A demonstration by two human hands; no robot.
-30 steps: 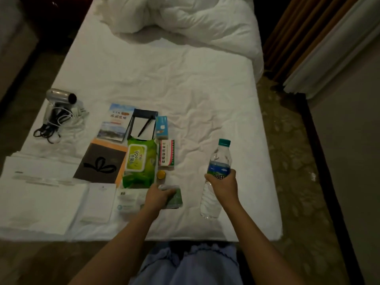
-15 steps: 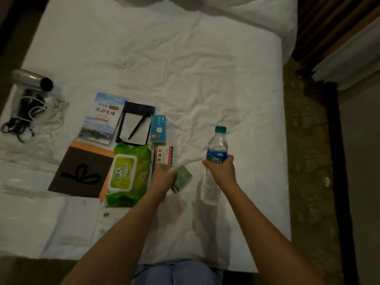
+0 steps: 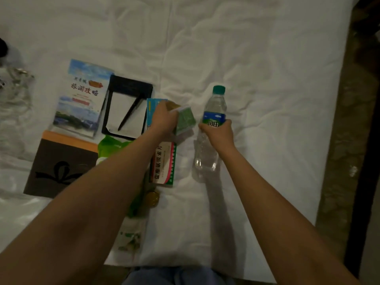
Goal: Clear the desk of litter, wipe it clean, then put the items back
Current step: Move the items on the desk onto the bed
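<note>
The left hand (image 3: 164, 118) curls around a small green box (image 3: 185, 120), held just above a blue carton (image 3: 151, 112) beside the notepad (image 3: 125, 112). Just to its right, the right hand (image 3: 218, 130) grips a clear, ribbed plastic water bottle (image 3: 209, 140) at its blue label, upright on the wrinkled white sheet (image 3: 257, 79).

The bottle (image 3: 209, 140) is clear glossy plastic; left of it lie a paper notepad (image 3: 125, 112) and a glossy booklet (image 3: 82, 97) on the wrinkled matt cloth bed sheet (image 3: 257, 58).
</note>
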